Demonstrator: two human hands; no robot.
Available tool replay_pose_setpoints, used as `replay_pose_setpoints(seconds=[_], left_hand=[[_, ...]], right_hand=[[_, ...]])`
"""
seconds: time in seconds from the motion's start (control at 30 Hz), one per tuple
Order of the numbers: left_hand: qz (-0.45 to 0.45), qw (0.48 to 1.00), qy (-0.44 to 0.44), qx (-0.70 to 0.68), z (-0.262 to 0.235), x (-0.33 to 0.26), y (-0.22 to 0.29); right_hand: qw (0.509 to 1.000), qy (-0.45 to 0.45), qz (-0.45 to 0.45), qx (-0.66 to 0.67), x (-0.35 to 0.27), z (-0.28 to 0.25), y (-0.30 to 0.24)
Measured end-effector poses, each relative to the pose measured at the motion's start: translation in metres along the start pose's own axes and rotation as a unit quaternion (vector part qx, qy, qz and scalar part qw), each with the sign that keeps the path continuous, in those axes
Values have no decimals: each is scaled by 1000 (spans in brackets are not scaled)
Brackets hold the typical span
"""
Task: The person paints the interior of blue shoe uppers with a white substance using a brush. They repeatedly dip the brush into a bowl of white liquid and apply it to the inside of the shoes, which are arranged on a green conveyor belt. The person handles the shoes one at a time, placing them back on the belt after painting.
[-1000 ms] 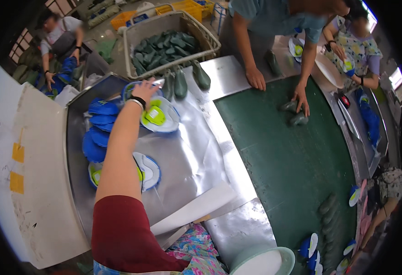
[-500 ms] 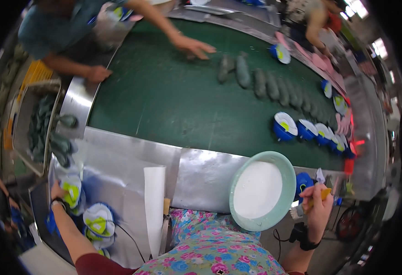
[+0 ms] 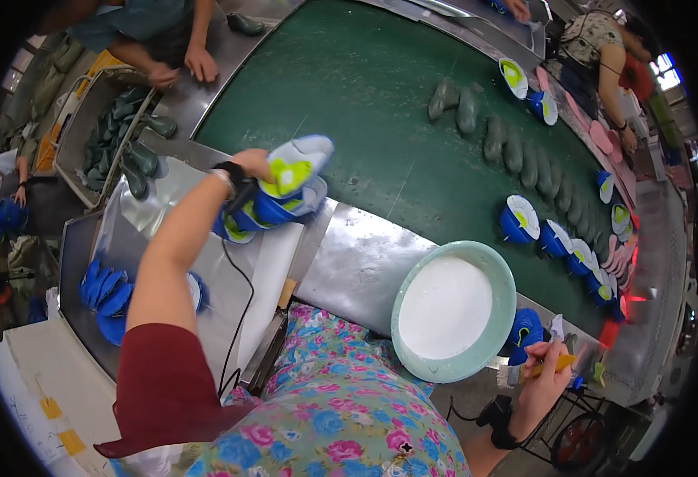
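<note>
My left hand (image 3: 253,165) grips a bunch of blue shoe uppers (image 3: 303,159) with white and yellow-green undersides. It holds them over the near edge of the green conveyor belt (image 3: 349,95). A yellow-handled brush (image 3: 554,366) is in my closed right hand (image 3: 541,391), right of a pale green basin (image 3: 510,306). White liquid (image 3: 448,310) fills much of the basin, which stands in front of my flowered apron. Beside the basin, near my right hand, sits another blue shoe upper (image 3: 527,330).
Dark green shoe lasts (image 3: 530,165) line the belt, with blue uppers (image 3: 520,219) in a nearer row. More uppers (image 3: 110,296) lie at left. A crate (image 3: 69,151) of lasts stands far left by a co-worker's hands (image 3: 200,63). A black cord (image 3: 246,318) crosses the metal tabletop.
My left hand has moved up and right from the left side of the table, carrying the shoe uppers to the belt's edge. The co-worker's outstretched hand has drawn back from the belt.
</note>
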State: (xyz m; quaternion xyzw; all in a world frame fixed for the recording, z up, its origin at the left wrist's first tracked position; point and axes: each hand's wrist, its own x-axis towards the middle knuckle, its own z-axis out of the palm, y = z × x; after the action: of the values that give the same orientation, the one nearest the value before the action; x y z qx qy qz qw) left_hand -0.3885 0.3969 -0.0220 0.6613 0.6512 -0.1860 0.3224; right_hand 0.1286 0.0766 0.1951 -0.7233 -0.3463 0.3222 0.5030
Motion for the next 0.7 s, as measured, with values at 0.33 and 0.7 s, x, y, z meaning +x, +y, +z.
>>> replay_pose_setpoints(seconds=[0.33,0.7], left_hand=[[119,913,377,103,50,-74,66],[16,924,-30,-381,42,73,95]], right_hand=[[971,-148,-93,-163,27,57,-21],[962,-85,-71,-249,8,61,-17]])
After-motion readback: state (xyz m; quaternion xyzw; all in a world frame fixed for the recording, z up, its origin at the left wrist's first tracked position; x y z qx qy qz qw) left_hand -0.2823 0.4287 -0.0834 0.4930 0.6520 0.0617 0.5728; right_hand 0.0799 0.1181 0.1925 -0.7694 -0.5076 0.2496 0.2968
